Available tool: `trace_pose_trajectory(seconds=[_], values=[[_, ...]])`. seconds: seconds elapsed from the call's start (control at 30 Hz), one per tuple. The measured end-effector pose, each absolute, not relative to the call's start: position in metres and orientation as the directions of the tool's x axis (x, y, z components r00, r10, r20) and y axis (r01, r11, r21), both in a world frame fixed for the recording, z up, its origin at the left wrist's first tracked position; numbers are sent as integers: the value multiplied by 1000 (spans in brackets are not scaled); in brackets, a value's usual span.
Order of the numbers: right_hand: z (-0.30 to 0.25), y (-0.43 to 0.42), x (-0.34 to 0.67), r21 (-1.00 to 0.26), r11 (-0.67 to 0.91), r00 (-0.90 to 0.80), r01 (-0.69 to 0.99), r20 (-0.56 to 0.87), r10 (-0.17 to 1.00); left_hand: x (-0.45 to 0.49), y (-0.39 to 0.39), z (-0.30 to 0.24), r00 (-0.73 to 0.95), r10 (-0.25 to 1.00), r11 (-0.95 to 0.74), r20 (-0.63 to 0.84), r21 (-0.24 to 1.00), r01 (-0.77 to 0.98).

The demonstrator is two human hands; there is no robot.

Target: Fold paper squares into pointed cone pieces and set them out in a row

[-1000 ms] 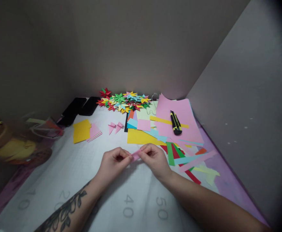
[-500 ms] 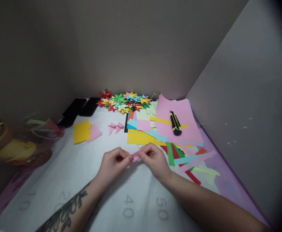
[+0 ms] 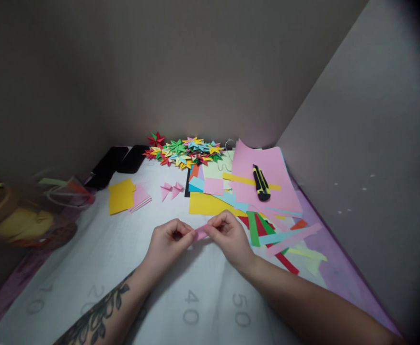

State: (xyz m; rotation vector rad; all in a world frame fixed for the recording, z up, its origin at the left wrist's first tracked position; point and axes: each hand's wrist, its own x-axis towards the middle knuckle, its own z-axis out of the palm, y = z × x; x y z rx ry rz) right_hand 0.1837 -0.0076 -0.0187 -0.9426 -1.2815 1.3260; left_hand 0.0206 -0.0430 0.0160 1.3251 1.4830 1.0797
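Between my two hands is a small folded piece of pink paper [image 3: 201,233], held just above the white sheet. My left hand [image 3: 171,242] pinches its left end between thumb and fingers. At its right end, the thumb and fingers of my right hand [image 3: 231,239] are closed on it. The fingertips cover both ends. Beyond my hands lie two folded pink paper points [image 3: 171,190]. To their left are a pink paper stack [image 3: 141,197] and yellow paper squares [image 3: 121,197].
Colourful folded paper stars [image 3: 183,151] are heaped at the back. A box cutter [image 3: 261,183] rests on pink sheets [image 3: 278,165] at right, with loose paper strips [image 3: 282,237] nearer. Black flat objects [image 3: 133,159] lie back left; a blurred jar-like container [image 3: 16,215] stands at far left.
Both hands keep their pinch on the pink paper, and slightly more of it shows between the fingers. My right fingers have lifted a touch. Everything else stays in place.
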Motion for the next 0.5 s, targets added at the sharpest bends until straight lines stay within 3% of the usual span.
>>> trace_pose_trajectory(seconds=[0.5], values=[[-22, -7, 184, -985, 80, -176, -153, 107, 979, 20, -42, 15, -74, 997, 57, -39, 962, 267]])
